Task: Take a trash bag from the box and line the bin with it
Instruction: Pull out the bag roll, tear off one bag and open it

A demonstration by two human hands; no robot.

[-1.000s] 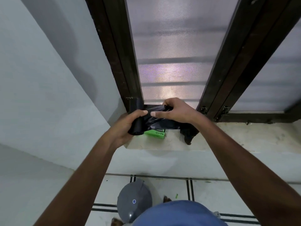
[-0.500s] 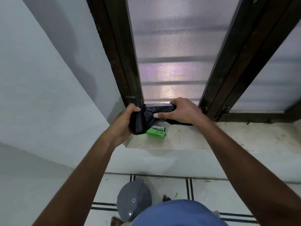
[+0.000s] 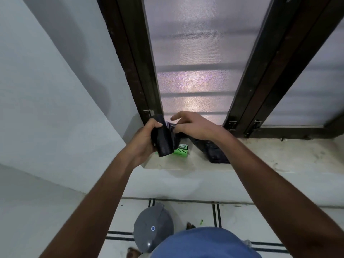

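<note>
- Left hand: I see it gripping the black trash-bag roll, fingers curled round it.
- Right hand: pinches the unrolled trash bag at the roll; the other fingers spread loosely.
- Green box: on the window sill, just below both hands.
- Grey bin: on the floor, well below the hands, lid shut.

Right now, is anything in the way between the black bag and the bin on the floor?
Yes, the bin's own grey lid looks closed, so it would have to open first. The left hand grips the black bag roll, the right hand pinches the loose bag, above the windowsill. Only open air lies between.
</note>
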